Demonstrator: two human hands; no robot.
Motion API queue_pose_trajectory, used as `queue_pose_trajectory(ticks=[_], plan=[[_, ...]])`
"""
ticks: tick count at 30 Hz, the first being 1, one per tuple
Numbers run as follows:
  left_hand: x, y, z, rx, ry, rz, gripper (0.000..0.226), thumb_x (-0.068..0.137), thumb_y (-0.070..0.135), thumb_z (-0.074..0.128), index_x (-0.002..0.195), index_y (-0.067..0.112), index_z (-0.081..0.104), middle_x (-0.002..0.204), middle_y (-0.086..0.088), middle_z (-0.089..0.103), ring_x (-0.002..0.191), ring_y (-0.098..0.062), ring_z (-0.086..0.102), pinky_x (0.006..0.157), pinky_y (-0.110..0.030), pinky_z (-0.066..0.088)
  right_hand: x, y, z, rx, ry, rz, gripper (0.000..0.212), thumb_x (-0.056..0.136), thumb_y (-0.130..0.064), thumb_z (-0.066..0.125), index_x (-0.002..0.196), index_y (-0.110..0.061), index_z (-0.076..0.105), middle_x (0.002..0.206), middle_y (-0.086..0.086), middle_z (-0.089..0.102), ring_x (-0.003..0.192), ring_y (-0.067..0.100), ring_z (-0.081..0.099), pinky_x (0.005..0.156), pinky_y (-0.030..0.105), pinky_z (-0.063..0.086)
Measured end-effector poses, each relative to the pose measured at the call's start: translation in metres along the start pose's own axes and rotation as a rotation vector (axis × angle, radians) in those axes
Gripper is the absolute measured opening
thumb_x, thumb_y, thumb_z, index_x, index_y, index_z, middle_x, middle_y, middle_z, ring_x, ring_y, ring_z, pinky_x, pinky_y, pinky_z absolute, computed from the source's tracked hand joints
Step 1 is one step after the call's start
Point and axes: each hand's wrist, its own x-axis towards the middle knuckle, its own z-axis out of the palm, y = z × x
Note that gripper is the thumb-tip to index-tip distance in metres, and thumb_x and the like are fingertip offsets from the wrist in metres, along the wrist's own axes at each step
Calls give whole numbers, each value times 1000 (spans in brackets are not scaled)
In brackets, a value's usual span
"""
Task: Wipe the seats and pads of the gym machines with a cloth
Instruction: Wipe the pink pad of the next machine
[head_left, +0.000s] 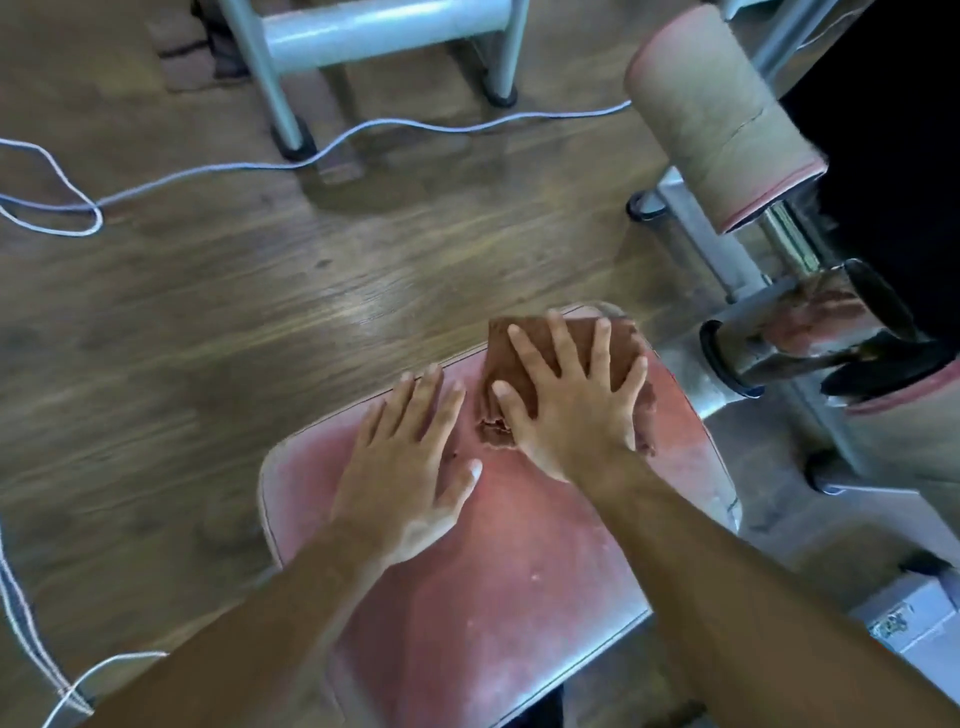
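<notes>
My right hand (571, 395) lies spread flat on the brown cloth (524, 364), at the far end of the red seat (519, 571). My left hand (410, 457) rests flat beside it. The cloth looks soft and light; I would press from above.

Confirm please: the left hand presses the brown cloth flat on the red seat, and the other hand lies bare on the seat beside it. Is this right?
Not quite. The head view shows the right hand pressing the cloth flat on the seat; the left hand lies bare on the seat beside it.
</notes>
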Motion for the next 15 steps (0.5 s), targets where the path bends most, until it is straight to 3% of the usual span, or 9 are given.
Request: queue_pose_trajectory(ticks=[3, 8, 11, 15], plan=[[0, 1, 1, -25, 18, 6, 78, 91, 62, 23, 158, 25, 10, 166, 0, -1, 153, -21, -3, 120, -37, -2, 23, -7, -4, 16, 13, -33, 62, 95, -70, 14, 154, -50, 10, 167, -11, 1, 151, 37, -16, 111, 76, -4], [-17, 8, 2, -15, 42, -55, 86, 88, 69, 30, 156, 17, 22, 165, -12, 10, 152, -31, 7, 120, -50, 12, -18, 23, 9, -70, 47, -150, 62, 96, -69, 15, 154, -51, 3, 168, -9, 1, 152, 38, -7, 112, 73, 1], [-48, 16, 11, 18, -2, -103, 95, 83, 79, 30, 157, 21, 18, 166, -13, 5, 152, -33, 1, 120, -53, 9, -77, 47, 32, -50, 74, -158, 62, 95, -68, 22, 154, -50, 13, 168, -8, 6, 152, 41, 4, 111, 76, 8], [-87, 33, 29, 33, 34, -160, 88, 88, 78, 25, 159, 27, 10, 167, -6, -5, 153, -29, -6, 120, -50, 2, -145, 60, 58, -12, 77, -97, 61, 96, -65, 29, 154, -46, 25, 167, -4, 13, 152, 43, 8, 111, 76, 10]])
